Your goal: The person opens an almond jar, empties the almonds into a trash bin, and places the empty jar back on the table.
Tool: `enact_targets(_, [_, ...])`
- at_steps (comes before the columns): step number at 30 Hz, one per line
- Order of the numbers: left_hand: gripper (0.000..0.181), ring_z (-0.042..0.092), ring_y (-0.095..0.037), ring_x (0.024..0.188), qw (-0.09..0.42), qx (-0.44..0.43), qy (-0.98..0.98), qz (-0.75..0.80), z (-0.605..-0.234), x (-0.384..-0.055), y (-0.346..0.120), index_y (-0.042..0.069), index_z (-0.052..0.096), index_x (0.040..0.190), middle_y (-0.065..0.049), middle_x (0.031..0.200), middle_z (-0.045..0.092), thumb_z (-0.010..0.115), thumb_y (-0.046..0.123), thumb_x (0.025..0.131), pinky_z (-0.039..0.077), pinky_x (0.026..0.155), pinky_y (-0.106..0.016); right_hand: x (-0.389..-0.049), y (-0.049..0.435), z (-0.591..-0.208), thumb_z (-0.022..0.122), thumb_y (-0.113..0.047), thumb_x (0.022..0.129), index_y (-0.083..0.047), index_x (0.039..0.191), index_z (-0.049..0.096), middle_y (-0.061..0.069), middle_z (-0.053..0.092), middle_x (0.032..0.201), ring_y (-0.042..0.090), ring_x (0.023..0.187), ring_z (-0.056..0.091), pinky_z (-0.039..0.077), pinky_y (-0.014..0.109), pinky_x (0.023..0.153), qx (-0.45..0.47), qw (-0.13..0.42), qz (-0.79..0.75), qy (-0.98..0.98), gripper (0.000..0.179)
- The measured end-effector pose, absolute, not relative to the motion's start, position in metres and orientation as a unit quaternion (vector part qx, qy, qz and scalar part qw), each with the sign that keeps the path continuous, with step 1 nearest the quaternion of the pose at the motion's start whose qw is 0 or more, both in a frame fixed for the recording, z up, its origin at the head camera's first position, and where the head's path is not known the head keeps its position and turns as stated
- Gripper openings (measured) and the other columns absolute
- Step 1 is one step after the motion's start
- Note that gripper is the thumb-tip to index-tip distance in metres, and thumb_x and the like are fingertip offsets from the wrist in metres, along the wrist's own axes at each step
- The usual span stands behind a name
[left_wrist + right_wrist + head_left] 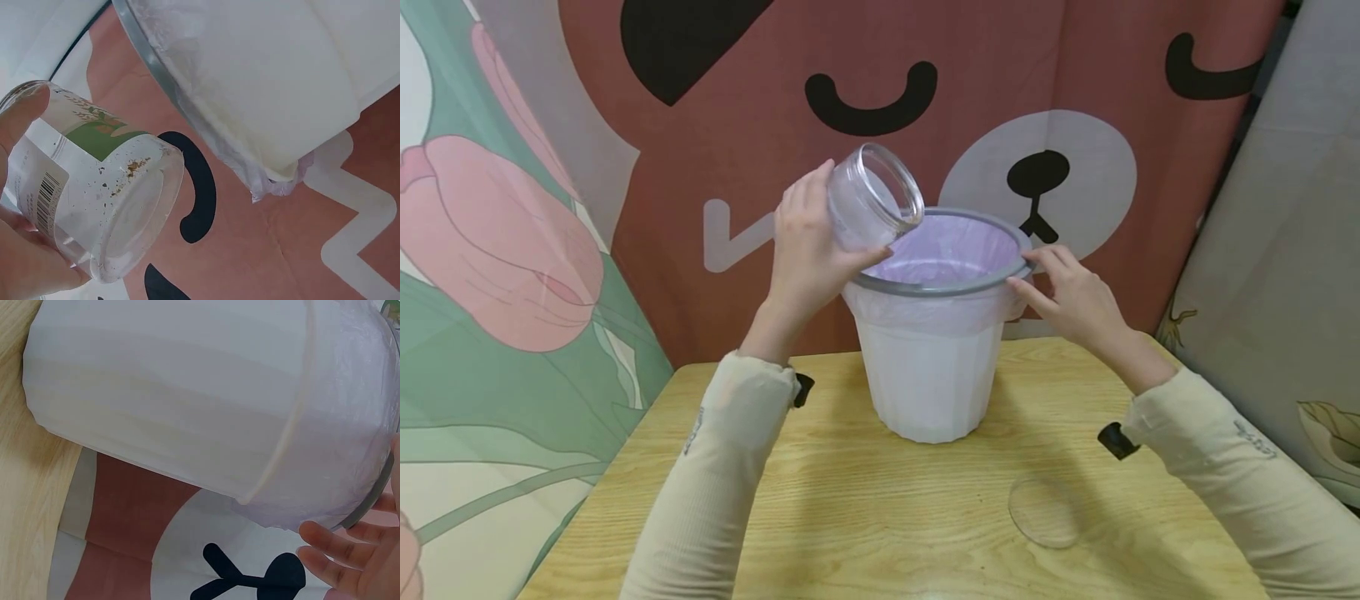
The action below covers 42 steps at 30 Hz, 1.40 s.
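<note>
My left hand grips a clear plastic jar, tilted with its open mouth toward the trash bin, above the rim's left side. In the left wrist view the jar carries a barcode label and a green printed label, with brown crumbs near its base. The white trash bin stands upright, lined with a thin purple bag under a grey rim ring. My right hand holds the rim's right side between thumb and fingers; in the right wrist view some fingers are spread beside it.
A clear round lid lies flat on the wooden table, nearer me than the bin. Behind the table hangs a red-brown cloth with a cartoon face. Printed curtains stand at both sides.
</note>
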<state>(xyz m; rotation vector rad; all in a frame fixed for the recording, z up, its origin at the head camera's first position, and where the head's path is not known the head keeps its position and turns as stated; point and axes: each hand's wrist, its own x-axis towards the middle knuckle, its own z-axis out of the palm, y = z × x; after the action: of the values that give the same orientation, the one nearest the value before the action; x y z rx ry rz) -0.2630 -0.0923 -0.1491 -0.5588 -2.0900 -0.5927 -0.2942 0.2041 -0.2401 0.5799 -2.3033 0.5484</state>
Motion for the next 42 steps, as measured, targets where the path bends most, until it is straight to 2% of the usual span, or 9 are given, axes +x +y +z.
enact_targets(10, [0.093,0.036,-0.018,0.114,0.379,-0.202,-0.832,-0.350,-0.148,-0.257,-0.099,0.003,0.033,0.134,-0.008,0.130,0.040,0.080,0.036,0.061,0.035,0.090,-0.030,-0.295,0.204,-0.241,0.052,-0.036,0.090,-0.004,0.122,0.049,0.013,0.045,0.122,0.031,0.077,0.057,0.042,0.039,0.048,0.223,0.347,0.209,-0.887,0.045])
enact_targets(22, [0.085,0.045,-0.015,0.102,0.363,-0.210,-0.794,-0.441,-0.150,-0.255,-0.098,0.006,0.040,0.129,-0.006,0.117,0.048,0.082,0.032,0.060,0.040,0.082,-0.028,-0.296,0.205,-0.242,0.053,-0.036,0.089,-0.004,0.121,0.049,0.013,0.046,0.121,0.030,0.079,0.057,0.042,0.039,0.049,0.222,0.352,0.209,-0.885,0.045])
enact_targets(30, [0.080,0.049,-0.013,0.096,0.291,-0.208,-0.763,-0.538,-0.150,-0.253,-0.098,0.010,0.039,0.129,0.000,0.112,0.052,0.082,0.027,0.063,0.043,0.079,-0.028,-0.294,0.204,-0.241,0.053,-0.035,0.090,-0.004,0.121,0.049,0.014,0.046,0.121,0.031,0.080,0.057,0.043,0.040,0.049,0.225,0.351,0.211,-0.884,0.044])
enact_targets(42, [0.064,0.051,-0.020,0.098,0.211,-0.211,-0.708,-0.640,-0.149,-0.247,-0.100,0.006,0.043,0.123,-0.007,0.110,0.053,0.077,0.017,0.069,0.043,0.084,-0.034,-0.293,0.204,-0.240,0.053,-0.035,0.090,-0.002,0.122,0.048,0.016,0.045,0.120,0.032,0.076,0.056,0.037,0.032,0.044,0.231,0.347,0.210,-0.885,0.046])
